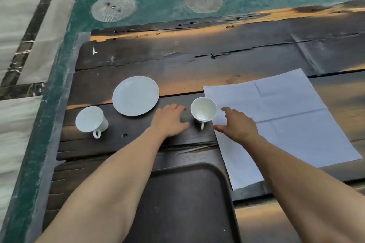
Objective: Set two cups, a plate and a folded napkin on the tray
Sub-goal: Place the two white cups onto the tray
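You are reaching out over the dark rectangular tray with the raised rim (227,179), which is lying under your forearms, nearer you than both hands, and is carrying nothing that shows. The white unfolded paper napkin (292,116) is spreading flat beyond and to the right of your right hand (238,124), its long creases running away from you; the palm is hovering over its near left corner, fingers spread and gripping nothing. The round white ceramic plate (135,95) is sitting just beyond and left of your left hand (169,120), also spread flat and empty. The upright white ceramic cup (203,109) is standing between your two hands, handle pointing back toward you, nothing inside it; both hands are about equally near, so a pull straight back would likely land it on the tray. The second white cup (91,119) is waiting well left of your left hand, tilted away.
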